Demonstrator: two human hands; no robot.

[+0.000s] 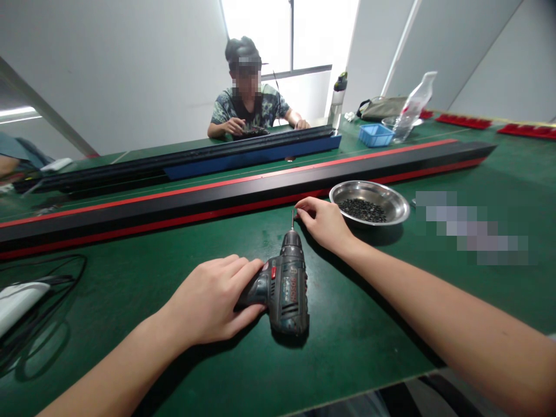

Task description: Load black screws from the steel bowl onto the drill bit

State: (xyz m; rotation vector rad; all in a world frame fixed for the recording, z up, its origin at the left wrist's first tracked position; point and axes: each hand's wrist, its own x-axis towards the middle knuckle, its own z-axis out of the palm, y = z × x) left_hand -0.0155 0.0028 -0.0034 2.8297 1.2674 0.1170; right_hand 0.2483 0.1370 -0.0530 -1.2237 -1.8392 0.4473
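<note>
The left hand (212, 298) is closed around the handle of a drill (289, 295), fingers over the top and thumb along the near side. The drill is turned on its side directly to the right of that hand, with its bit (292, 222) pointing away from the person.

The right hand (324, 225) is in a narrow pinch, thumb and forefinger close together just beside the tip of the bit. Whether a small piece sits between these fingertips cannot be told at this size.

Just beyond the right hand and to its right stands a metal bowl (398, 204), partly filled with small dark pieces (362, 211). A long black bar (243, 190) with red edges lies across the green table (347, 341), just beyond the right fingertips.

A white box (21, 304) and black cables (65, 279) lie left of the left hand. Well beyond both hands are a blue tray (376, 136), a clear bottle (412, 113) and a seated co-worker (247, 107).
</note>
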